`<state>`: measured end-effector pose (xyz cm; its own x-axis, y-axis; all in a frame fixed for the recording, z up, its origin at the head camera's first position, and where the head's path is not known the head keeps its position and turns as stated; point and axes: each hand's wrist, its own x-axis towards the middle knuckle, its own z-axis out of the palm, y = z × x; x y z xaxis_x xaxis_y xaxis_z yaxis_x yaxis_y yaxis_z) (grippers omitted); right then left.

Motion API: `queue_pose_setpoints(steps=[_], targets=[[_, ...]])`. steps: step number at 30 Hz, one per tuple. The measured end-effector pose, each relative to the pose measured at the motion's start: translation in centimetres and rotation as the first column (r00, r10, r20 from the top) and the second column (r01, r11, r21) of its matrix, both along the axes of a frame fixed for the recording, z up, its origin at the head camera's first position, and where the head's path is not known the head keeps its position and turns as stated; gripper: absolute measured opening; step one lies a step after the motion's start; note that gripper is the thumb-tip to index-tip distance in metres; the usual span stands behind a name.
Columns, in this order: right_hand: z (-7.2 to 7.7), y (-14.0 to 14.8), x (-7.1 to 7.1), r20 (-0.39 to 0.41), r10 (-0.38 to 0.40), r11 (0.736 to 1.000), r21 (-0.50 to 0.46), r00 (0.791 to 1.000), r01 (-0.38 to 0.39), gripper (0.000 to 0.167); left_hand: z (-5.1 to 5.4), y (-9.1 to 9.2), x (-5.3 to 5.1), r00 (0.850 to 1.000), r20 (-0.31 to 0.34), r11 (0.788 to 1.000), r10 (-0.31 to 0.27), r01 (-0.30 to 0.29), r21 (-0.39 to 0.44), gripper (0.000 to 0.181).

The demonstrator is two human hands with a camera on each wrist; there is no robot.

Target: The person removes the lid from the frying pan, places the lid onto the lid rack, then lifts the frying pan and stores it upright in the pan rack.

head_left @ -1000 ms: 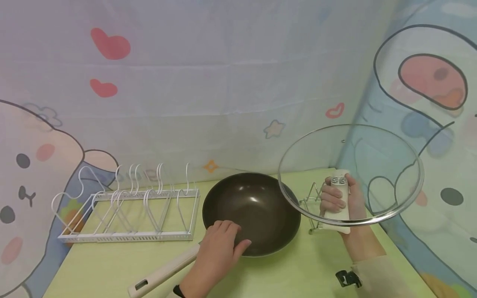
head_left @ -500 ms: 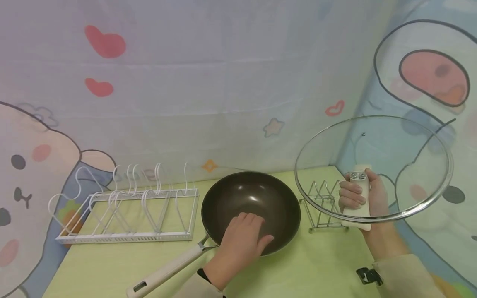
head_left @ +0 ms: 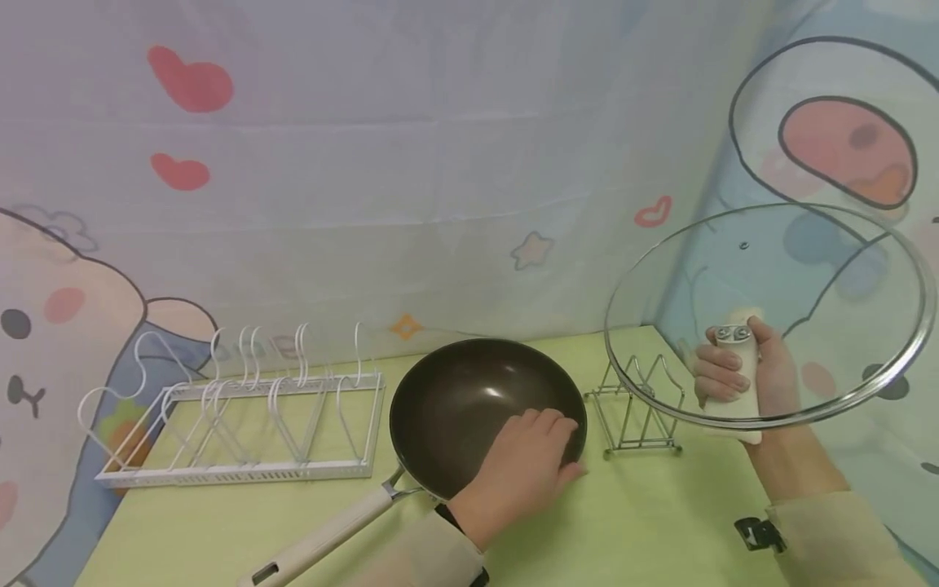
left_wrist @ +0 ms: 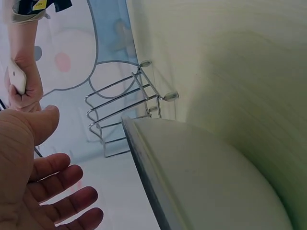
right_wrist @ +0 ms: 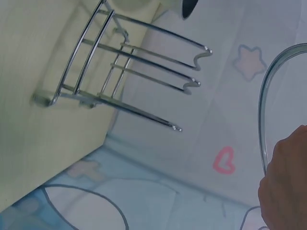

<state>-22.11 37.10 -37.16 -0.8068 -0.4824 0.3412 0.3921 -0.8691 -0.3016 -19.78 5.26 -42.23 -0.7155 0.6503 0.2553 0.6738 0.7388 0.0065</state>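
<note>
The right hand [head_left: 778, 375] grips the pale handle [head_left: 739, 371] of a large round glass lid [head_left: 829, 326], held up above the table at the right, beyond a small wire rack. In the head view the left hand [head_left: 521, 469] hangs over the right part of a dark wok [head_left: 462, 408], its fingers relaxed and holding nothing. The left wrist view shows that hand [left_wrist: 43, 177] with spread, slightly bent fingers, apart from the wok's pale outer side [left_wrist: 206, 172]. In the right wrist view the right hand [right_wrist: 288, 182] is beside the lid's metal rim [right_wrist: 263, 110].
A small silver wire rack [head_left: 641, 444] stands right of the wok on the green table [head_left: 601, 530]. At the left lies a white rack with curved hooks [head_left: 293, 470]. The wok's handle [head_left: 323, 534] points to the front left. Patterned cloth [head_left: 367, 187] hangs behind.
The left hand has moved right, from the wok's handle side across to its right part. The right hand has carried the lid right and slightly up, uncovering the small rack more.
</note>
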Motion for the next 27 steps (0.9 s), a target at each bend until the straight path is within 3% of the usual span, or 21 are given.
queue_pose_setpoints(steps=[11, 17, 21, 27], targets=[[-0.6, 1.6, -0.3, 0.085, -0.070, 0.995, 0.072, 0.994, 0.064, 0.057, -0.1, 3.9, -1.1, 0.998, 0.059, 0.992, -0.022, 0.029, -0.122, 0.063], [-0.9, 2.4, -0.5, 0.136, -0.112, 0.987, 0.128, 0.984, 0.095, 0.050, -0.5, 5.8, -1.4, 0.998, 0.043, 0.981, -0.035, 0.043, -0.188, 0.069], [-1.1, 2.7, -0.5, 0.132, -0.101, 0.986, 0.145, 0.986, 0.082, 0.051, -0.7, 6.6, -1.6, 0.999, 0.030, 0.977, -0.036, 0.041, -0.209, 0.072], [-1.4, 3.4, -0.6, 0.104, -0.056, 0.990, 0.138, 0.993, 0.042, 0.057, -0.9, 7.8, -2.3, 0.999, 0.033, 0.984, -0.008, 0.014, -0.178, 0.078]])
